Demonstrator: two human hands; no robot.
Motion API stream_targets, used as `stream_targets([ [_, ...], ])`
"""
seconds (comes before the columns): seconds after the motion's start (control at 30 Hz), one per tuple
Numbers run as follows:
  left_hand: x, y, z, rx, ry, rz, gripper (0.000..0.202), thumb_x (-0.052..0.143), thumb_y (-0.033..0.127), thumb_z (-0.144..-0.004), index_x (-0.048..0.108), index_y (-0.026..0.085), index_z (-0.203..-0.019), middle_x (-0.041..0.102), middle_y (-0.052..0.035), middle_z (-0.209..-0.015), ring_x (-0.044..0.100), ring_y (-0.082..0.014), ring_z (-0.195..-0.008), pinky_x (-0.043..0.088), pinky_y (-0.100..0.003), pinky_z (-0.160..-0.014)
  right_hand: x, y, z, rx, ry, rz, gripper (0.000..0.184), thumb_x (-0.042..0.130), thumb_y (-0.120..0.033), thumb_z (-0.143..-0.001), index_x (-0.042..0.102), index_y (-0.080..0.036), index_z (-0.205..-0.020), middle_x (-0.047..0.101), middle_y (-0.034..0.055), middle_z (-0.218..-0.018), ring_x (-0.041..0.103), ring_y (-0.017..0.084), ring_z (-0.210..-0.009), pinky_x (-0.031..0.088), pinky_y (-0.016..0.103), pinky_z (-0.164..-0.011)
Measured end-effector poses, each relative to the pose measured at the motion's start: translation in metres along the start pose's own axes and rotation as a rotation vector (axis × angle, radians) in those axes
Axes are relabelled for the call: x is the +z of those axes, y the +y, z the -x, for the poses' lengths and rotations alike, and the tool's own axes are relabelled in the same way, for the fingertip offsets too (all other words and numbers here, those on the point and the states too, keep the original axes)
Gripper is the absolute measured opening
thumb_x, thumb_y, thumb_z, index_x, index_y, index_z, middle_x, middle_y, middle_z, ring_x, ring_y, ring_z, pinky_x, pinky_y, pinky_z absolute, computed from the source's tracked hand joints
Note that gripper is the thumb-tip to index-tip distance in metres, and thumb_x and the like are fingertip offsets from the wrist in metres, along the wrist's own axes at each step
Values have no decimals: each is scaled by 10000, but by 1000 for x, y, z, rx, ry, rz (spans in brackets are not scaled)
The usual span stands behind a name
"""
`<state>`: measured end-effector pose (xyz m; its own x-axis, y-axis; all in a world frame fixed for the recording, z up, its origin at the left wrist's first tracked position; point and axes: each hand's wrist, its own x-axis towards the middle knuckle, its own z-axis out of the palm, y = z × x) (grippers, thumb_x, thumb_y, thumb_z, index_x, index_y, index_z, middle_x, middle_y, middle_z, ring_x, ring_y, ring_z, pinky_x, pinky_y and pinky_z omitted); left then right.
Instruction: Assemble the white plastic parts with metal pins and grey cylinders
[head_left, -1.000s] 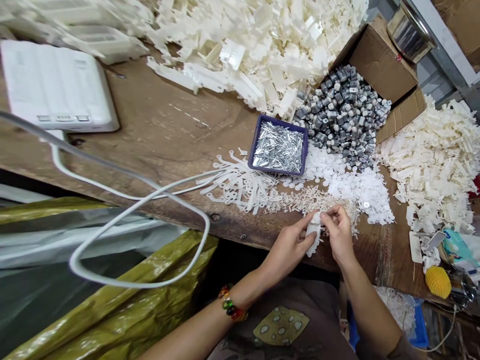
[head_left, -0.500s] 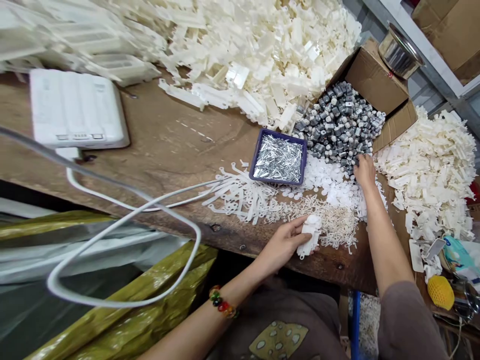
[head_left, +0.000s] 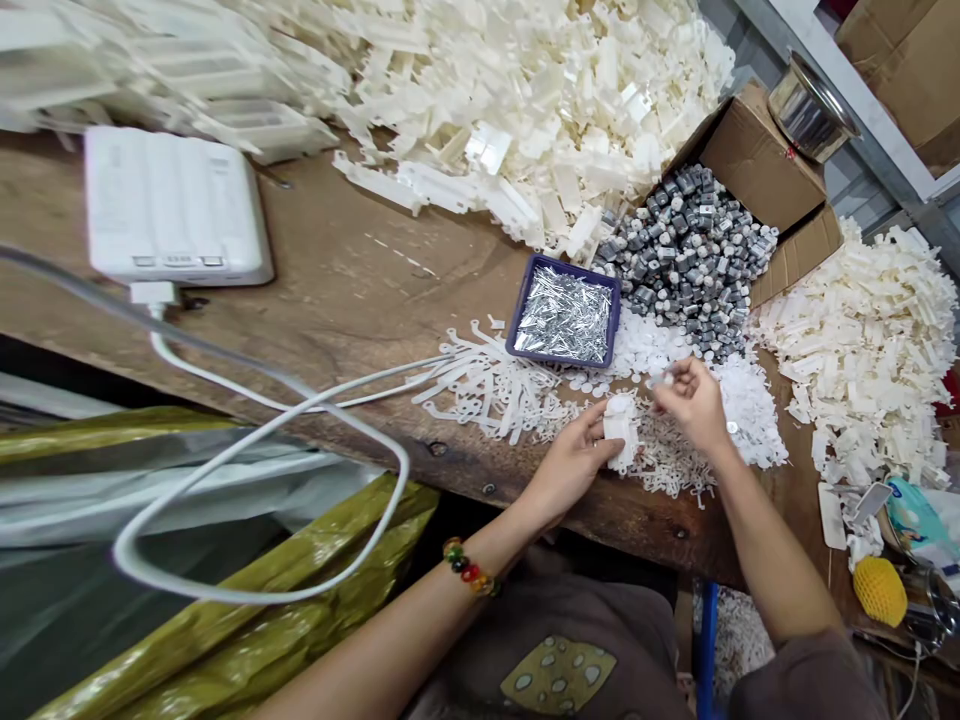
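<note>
In my left hand point(head_left: 574, 462) I grip a white plastic housing point(head_left: 621, 432) by its side, above the table's front edge. My right hand point(head_left: 691, 402) is closed, its fingertips pinching a small motor point(head_left: 660, 380) just right of the housing; the motor is partly hidden by the fingers. Under both hands lie small cream plastic pieces point(head_left: 671, 465). Behind my right hand spreads a heap of small grey motors point(head_left: 686, 250), with white plastic discs point(head_left: 750, 410) in front. A purple tray point(head_left: 513, 335) of metal pins stands left of the discs.
Thin white plastic strips point(head_left: 487, 385) lie left of the hands. Large cream casing piles stand at the back point(head_left: 525, 100) and right point(head_left: 862, 340). A white power bank point(head_left: 176, 210) trails a looping cable point(head_left: 401, 500) over the table's front edge. A cardboard box point(head_left: 765, 160) lies behind the motors.
My right hand has come back from the motor heap towards the housing, now with a small motor in its fingertips. My left hand has lifted the housing slightly.
</note>
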<state>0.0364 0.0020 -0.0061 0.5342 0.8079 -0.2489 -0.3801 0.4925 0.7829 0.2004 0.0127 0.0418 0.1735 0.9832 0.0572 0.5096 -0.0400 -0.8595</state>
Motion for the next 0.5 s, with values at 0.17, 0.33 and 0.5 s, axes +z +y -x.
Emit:
stream_targets([
  [0.17,4,-3,4,156,86,-95,560,617,281,-682,459,127,-1197,654,-94,-1042,602,-211,-931,452,-303,-818,38,-6,60,-172,127,485,246,490,-453,-845,496,-216,-783,561,59,-738,539,196,-725,400,312,-672],
  [0.33,5,-4,11,302,168,-381,502,539,273,-750,449,142,-1226,606,-86,-1122,560,-205,-989,418,-294,-879,38,-3,72,-160,25,826,318,355,-432,-919,522,-194,-789,582,102,-747,556,225,-722,382,321,-666],
  [0.5,2,-4,15,286,102,-549,501,504,282,-778,444,145,-1256,608,-82,-1127,550,-213,-1000,402,-317,-916,39,-7,81,-118,-78,917,296,346,-368,-934,543,-165,-849,623,104,-783,579,206,-712,392,296,-656],
])
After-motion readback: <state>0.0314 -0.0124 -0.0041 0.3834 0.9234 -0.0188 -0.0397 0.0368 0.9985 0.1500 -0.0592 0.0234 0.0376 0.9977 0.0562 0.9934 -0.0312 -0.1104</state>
